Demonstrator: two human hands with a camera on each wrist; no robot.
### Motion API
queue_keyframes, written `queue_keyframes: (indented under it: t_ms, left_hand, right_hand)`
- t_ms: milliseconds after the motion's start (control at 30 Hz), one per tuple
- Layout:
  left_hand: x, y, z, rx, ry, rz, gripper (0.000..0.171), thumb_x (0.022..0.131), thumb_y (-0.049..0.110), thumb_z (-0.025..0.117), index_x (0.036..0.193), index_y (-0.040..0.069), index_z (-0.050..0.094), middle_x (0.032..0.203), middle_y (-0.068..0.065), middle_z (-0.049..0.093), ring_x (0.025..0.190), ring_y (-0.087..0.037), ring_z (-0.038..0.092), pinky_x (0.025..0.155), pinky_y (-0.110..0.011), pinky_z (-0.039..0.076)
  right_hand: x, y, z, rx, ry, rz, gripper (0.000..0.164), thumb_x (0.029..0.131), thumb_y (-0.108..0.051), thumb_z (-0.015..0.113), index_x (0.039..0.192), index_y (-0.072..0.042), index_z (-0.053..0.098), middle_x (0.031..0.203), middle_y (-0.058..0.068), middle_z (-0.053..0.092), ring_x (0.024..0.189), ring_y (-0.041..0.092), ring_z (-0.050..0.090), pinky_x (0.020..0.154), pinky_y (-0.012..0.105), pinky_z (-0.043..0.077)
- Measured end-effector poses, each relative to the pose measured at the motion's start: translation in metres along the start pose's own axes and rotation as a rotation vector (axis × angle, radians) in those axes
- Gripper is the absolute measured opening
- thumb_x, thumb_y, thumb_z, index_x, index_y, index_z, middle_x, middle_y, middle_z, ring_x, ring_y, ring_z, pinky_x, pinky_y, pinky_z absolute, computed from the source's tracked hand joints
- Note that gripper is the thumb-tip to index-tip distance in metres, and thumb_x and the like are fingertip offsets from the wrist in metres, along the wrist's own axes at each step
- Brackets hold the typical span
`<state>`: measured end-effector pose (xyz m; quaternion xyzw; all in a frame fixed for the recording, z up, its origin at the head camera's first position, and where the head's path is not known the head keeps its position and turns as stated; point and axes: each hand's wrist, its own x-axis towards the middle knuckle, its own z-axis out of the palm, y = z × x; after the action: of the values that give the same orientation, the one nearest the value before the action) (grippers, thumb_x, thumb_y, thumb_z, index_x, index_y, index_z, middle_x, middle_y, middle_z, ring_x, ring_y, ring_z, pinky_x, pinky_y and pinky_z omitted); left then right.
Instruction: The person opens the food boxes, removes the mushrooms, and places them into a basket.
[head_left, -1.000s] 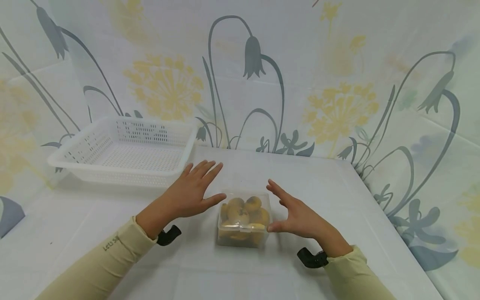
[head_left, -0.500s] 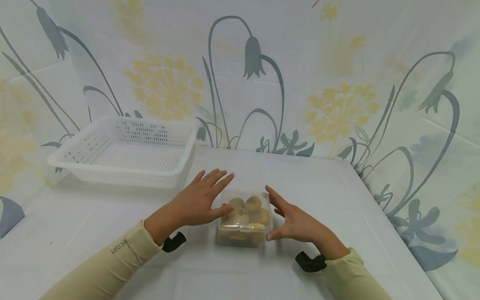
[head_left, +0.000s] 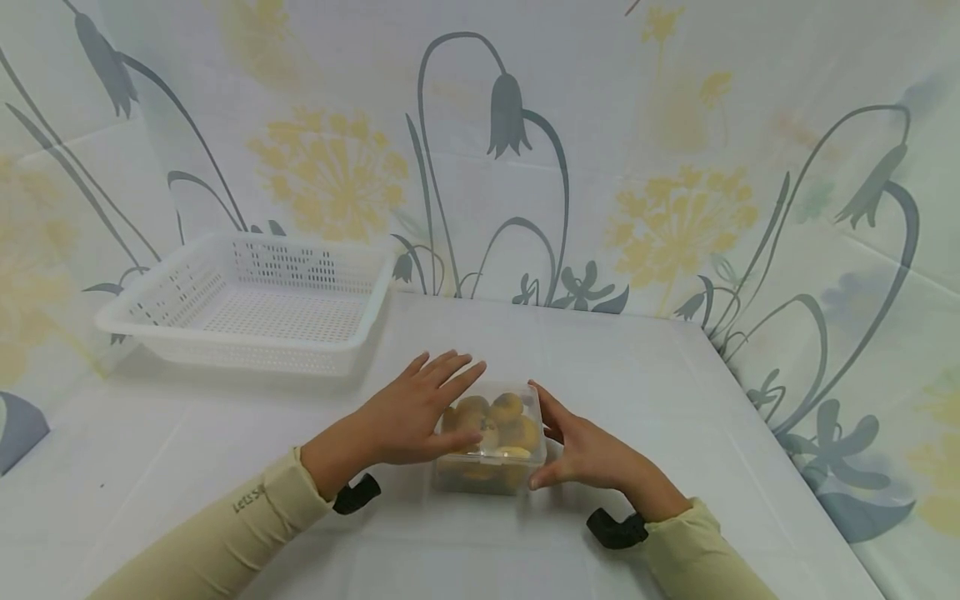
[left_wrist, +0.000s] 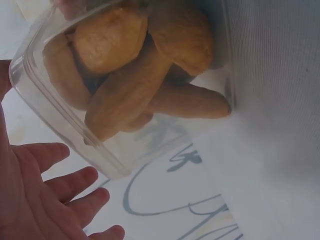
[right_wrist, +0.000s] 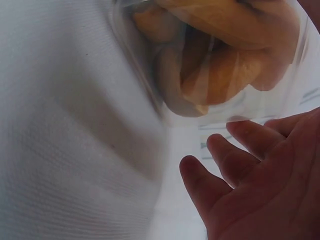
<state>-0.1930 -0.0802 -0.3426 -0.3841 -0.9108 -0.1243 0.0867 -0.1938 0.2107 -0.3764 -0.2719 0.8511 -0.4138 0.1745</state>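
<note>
A clear, lidded plastic box (head_left: 481,480) stands on the white table, full of several rounded, elongated yellow-brown pieces (left_wrist: 130,85) that look like food. Over its left side reaches my left hand (head_left: 408,417), fingers spread and straight, the thumb overlapping the lid (head_left: 491,456) in the head view. Those fingers are apart from the box wall in the left wrist view. At the box's right side my right hand (head_left: 588,450) has its thumb near the front corner and fingers along the far side. In the right wrist view its extended fingertips (right_wrist: 216,142) come close to the wall.
A white perforated plastic basket (head_left: 247,337) stands at the back left of the table (head_left: 420,550). Behind the table hangs a white cloth (head_left: 600,100) printed with grey and yellow flowers. Black wrist mounts (head_left: 617,529) stick out below both sleeves.
My left hand has moved right and nearer, its thumb now further over the lid. My right hand has moved slightly left, up to the box. Box and basket have stayed in place.
</note>
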Motion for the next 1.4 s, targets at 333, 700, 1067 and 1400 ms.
queue_keyframes:
  t_ms: [333, 700, 1067, 1400]
  left_hand:
    - [0.002, 0.006, 0.005, 0.000, -0.020, 0.064, 0.079, 0.092, 0.061, 0.049, 0.154, 0.018, 0.026, 0.156, -0.008, 0.033, 0.146, -0.030, 0.029, 0.119, -0.053, 0.022]
    - [0.002, 0.004, 0.010, 0.023, -0.018, 0.126, 0.081, 0.088, 0.061, 0.056, 0.153, 0.020, 0.029, 0.155, -0.009, 0.034, 0.144, -0.032, 0.031, 0.117, -0.055, 0.025]
    - [0.004, -0.013, 0.016, 0.039, 0.046, 0.171, 0.071, 0.084, 0.050, 0.066, 0.145, 0.021, 0.044, 0.147, -0.011, 0.045, 0.138, -0.037, 0.040, 0.113, -0.059, 0.030]
    - [0.004, -0.026, 0.021, -0.079, 0.106, 0.154, 0.065, 0.080, 0.043, 0.074, 0.138, 0.022, 0.054, 0.143, -0.013, 0.050, 0.137, -0.037, 0.041, 0.114, -0.060, 0.028]
  right_hand:
    - [0.004, 0.002, 0.006, 0.008, 0.014, 0.000, 0.120, 0.071, -0.029, 0.087, 0.157, -0.020, 0.003, 0.157, 0.008, 0.030, 0.142, 0.029, 0.036, 0.113, 0.052, 0.034]
    - [0.015, 0.004, 0.014, 0.047, 0.053, -0.010, 0.116, 0.073, -0.032, 0.085, 0.156, -0.028, 0.003, 0.157, 0.000, 0.028, 0.143, 0.023, 0.034, 0.115, 0.048, 0.033]
    - [0.034, 0.004, 0.024, 0.112, 0.081, 0.036, 0.116, 0.073, -0.033, 0.085, 0.155, -0.036, 0.002, 0.152, 0.001, 0.036, 0.131, 0.022, 0.047, 0.105, 0.043, 0.042]
    - [0.046, 0.001, 0.032, 0.158, 0.151, 0.083, 0.122, 0.070, -0.038, 0.086, 0.155, -0.038, 0.000, 0.158, 0.000, 0.027, 0.138, 0.021, 0.036, 0.111, 0.047, 0.034]
